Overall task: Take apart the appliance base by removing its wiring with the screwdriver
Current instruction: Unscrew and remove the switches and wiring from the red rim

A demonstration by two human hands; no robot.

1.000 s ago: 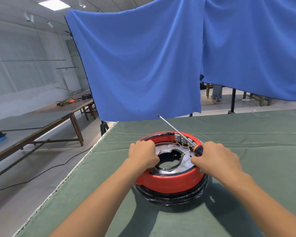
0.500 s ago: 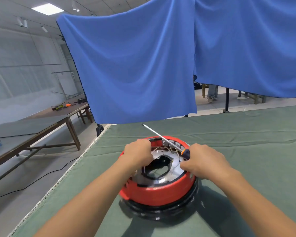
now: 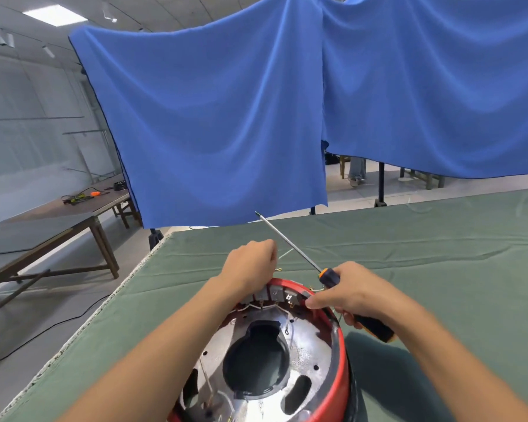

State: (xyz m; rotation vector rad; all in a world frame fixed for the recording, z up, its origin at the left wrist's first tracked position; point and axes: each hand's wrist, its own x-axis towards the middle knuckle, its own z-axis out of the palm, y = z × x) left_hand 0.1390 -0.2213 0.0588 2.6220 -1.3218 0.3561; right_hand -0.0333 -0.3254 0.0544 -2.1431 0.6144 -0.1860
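Note:
The red round appliance base [image 3: 342, 379] stands tilted towards me on the green table [image 3: 439, 269], its silver metal plate and dark middle opening showing. Thin white wires [image 3: 258, 306] with small ring terminals run along its far inner rim by grey blocks. My left hand [image 3: 250, 263] is curled at the far rim and pinches a thin wire that stretches away over the table. My right hand [image 3: 351, 295] grips the black and orange screwdriver [image 3: 329, 277] by its handle while its fingers rest on the right rim. The long shaft points up and away to the left.
Blue cloth screens [image 3: 226, 117] hang behind the table's far edge. The table's left edge [image 3: 83, 327] runs close to the base. Wooden tables [image 3: 58, 233] with cables stand at the left, and a black cable lies on the floor.
The base has tipped up towards me and now lies much nearer. My left hand has risen from the rim, pulling a wire. The screwdriver stays in my right hand.

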